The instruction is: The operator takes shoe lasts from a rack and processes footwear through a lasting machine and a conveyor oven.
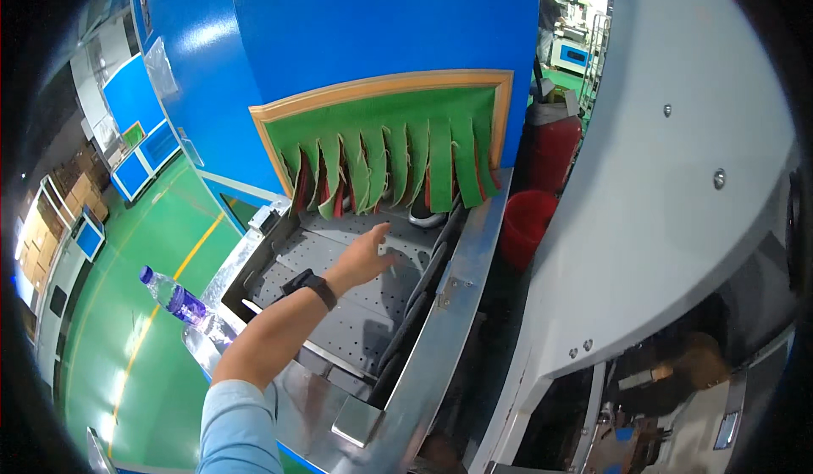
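My left hand (362,259) reaches out over a grey perforated conveyor bed (339,326), with a dark band on its wrist. Its fingers point toward the far end; thumb and forefinger are apart, with nothing visible between them. Just beyond the fingertips, a dark shoe-like item with a pale rim (426,218) shows partly beneath a curtain of green strips (398,156). The strips hide the rest of it. My right hand is out of the picture.
The curtain hangs in a wood-coloured frame (381,81) on a blue machine housing (381,16). A bottle with a purple label (182,302) lies tilted on the left metal ledge. Red bins (527,224) stand right of the conveyor, beside a large grey machine (677,177).
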`<action>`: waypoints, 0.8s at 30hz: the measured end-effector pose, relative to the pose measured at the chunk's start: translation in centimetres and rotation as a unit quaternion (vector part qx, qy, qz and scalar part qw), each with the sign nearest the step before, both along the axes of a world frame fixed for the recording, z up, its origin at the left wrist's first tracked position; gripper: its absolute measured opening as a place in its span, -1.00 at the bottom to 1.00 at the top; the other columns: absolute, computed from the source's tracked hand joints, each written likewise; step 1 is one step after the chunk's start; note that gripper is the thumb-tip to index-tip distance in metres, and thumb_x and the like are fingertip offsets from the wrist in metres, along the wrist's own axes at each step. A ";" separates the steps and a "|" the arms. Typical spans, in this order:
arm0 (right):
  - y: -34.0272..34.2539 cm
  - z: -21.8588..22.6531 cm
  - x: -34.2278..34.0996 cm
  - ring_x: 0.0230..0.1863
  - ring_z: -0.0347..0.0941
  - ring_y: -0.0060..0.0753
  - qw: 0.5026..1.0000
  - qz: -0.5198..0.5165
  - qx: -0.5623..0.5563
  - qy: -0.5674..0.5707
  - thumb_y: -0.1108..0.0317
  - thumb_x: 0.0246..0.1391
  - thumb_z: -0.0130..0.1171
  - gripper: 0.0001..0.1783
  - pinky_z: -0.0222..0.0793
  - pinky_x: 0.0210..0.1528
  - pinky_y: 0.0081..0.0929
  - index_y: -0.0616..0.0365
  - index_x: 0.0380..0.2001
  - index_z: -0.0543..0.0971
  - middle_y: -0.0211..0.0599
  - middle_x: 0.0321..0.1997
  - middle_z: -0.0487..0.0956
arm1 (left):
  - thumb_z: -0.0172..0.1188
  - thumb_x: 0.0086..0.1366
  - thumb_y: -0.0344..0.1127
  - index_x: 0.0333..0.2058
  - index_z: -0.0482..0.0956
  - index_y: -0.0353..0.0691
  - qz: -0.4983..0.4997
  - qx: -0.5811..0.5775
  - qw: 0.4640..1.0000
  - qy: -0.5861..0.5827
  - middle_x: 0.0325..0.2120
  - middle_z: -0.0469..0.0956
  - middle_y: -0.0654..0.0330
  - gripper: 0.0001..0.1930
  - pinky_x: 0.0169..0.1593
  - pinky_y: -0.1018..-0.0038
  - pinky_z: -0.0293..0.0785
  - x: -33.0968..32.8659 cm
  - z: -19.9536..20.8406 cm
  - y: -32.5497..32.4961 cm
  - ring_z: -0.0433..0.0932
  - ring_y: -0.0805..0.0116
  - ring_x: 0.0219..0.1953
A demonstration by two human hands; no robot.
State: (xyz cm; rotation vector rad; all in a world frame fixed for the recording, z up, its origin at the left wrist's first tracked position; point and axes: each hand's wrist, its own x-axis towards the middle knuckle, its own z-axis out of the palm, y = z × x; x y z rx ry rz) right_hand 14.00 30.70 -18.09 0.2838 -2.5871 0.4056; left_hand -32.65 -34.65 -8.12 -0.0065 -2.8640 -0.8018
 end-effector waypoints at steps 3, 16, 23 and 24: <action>-5.6 7.1 -2.7 -0.47 0.44 -0.07 0.999 -0.029 0.021 -0.017 0.24 0.35 0.01 -0.66 0.47 -0.25 -0.14 0.24 -0.38 0.62 -0.11 -0.50 0.52 | 0.39 0.08 -0.17 0.21 0.37 -0.35 0.028 0.038 0.999 0.014 0.01 0.56 -0.20 -0.26 0.18 0.20 0.42 -3.5 0.5 1.7 0.52 -0.11 0.11; -5.0 4.8 -1.0 -0.37 0.49 -0.09 0.997 -0.078 0.001 -0.016 0.36 0.30 0.08 -0.82 0.47 -0.25 -0.19 0.24 -0.31 0.57 -0.16 -0.38 0.56 | 0.41 0.01 -0.25 0.34 -0.23 -0.42 0.101 0.005 0.995 0.009 0.15 0.26 -0.44 0.11 0.27 0.11 0.34 -11.6 0.4 6.2 0.31 -0.39 0.21; -4.5 4.2 -4.2 -0.55 0.42 -0.04 0.984 -0.016 0.085 0.154 0.18 0.37 -0.03 -0.57 0.46 -0.34 -0.10 0.21 -0.50 0.62 -0.13 -0.56 0.47 | 0.28 0.19 -0.36 0.33 -0.02 -0.39 -0.022 -0.024 0.999 -0.010 0.11 0.47 -0.20 -0.16 0.25 0.18 0.36 -0.6 -2.3 0.8 0.45 -0.11 0.17; -5.3 5.7 -4.6 -0.55 0.42 -0.04 0.984 -0.016 0.080 0.156 0.18 0.37 -0.03 -0.57 0.46 -0.34 -0.10 0.21 -0.50 0.62 -0.13 -0.56 0.47 | 0.29 0.18 -0.33 0.32 0.03 -0.41 -0.025 -0.068 0.997 -0.026 0.12 0.47 -0.20 -0.18 0.26 0.19 0.35 0.0 -1.2 0.7 0.44 -0.11 0.18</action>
